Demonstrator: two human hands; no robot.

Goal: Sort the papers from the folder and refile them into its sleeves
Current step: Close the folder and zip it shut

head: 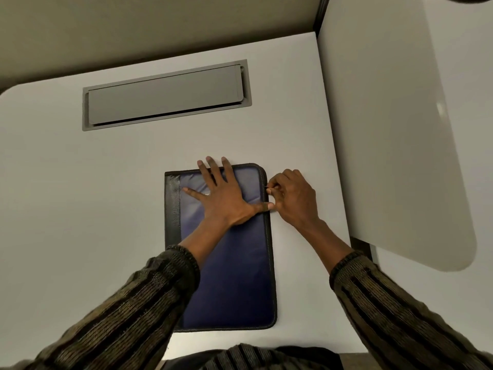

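Early stage. The folder (229,263) is shut and lies flat on the white desk (80,196), right in front of us and roughly centred, with its near end close to the desk's front edge. No papers are out and no sleeves show. By our reckoning nothing is sorted yet: unzipping, taking the papers out, ordering them and refiling them are all left to do.

Hands:
- The left hand (221,193) lies flat on the far half of the blue cover, fingers straight and spread. The fingertips pass just over the far edge, and it seems to be pinning the folder down.
- The right hand (290,198) is just beside the folder's right edge, near the rounded far corner. Its fingers are curled and pinch a small metal tab, which we take to be the zip pull (267,187).
- The left thumb reaches across to that edge, close to the right fingers.

Orientation:
- The long axis runs away from us, near edge to far edge, tilted a touch off square with the desk.
- The black spine strip (172,206) is on the left.
- The zipped opening side faces right, so the cover should swing open leftward.

Also here: a grey hinged hatch (165,94) set into the desk beyond the folder.
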